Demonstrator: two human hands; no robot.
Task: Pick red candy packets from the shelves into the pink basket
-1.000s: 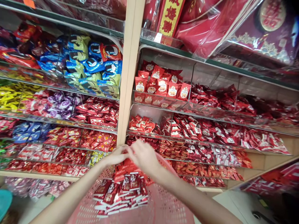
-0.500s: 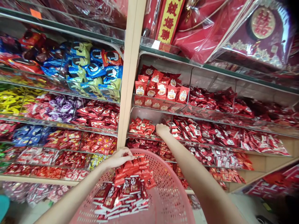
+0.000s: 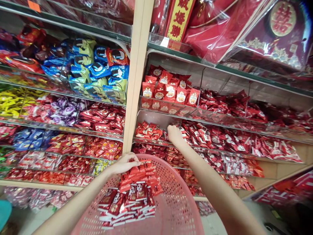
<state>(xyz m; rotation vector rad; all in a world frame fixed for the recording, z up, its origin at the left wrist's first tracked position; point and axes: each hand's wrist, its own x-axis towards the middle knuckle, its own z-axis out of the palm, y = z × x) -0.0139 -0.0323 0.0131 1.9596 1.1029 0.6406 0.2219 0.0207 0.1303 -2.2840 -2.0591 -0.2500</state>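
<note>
My left hand (image 3: 126,163) is closed over the far left rim of a pink plastic basket (image 3: 181,182), its fingertips next to the packets inside. The basket is perforated. Bright red packets (image 3: 144,174) lie at its far side, and dark red packets with white ends (image 3: 127,202) are heaped nearer to me. My right hand (image 3: 174,133) reaches into a shelf compartment, curled, with its fingertips hidden. Left of it lies a pile of small red packets (image 3: 149,131); to its right are larger dark red packets (image 3: 198,133).
A pale wooden post (image 3: 135,78) parts two banks of shelves, with clear front lips along the compartments. On the left are blue and green packets (image 3: 97,70) and purple sweets (image 3: 65,112). Red biscuit packets (image 3: 181,95) sit above my right hand. A wrapped maroon item (image 3: 276,39) overhangs the upper right.
My right hand has shifted slightly right and up within the compartment. My left hand keeps its hold on the basket rim, and the view has moved a little.
</note>
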